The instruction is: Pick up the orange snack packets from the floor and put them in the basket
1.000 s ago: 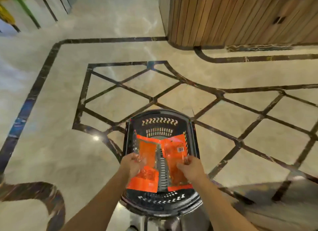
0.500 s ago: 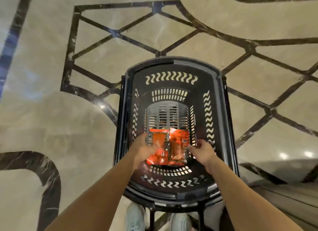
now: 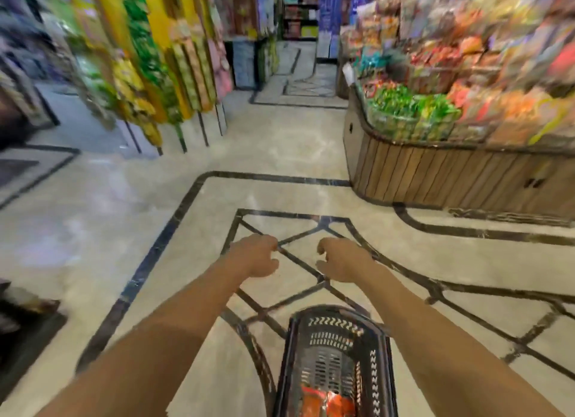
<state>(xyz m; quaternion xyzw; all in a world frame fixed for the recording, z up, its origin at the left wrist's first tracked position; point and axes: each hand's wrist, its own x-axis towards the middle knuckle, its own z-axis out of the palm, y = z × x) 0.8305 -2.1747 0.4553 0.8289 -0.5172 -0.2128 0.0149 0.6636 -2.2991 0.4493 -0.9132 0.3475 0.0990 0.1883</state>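
The black plastic basket stands on the floor at the bottom centre. Orange snack packets lie inside it at its near end, partly cut off by the frame edge. My left hand and my right hand are stretched out in front of me, well above and beyond the basket. Both hold nothing, with the fingers loosely curled and apart. No packets show on the floor in view.
A wood-panelled display counter piled with colourful snack bags stands at the right. Hanging racks of packets line the left side. A marble floor aisle with dark inlay lines runs ahead between them.
Both hands let go of the orange packets, which now lie in the basket, and rose out in front. The view tilted up from the basket to the shop aisle.
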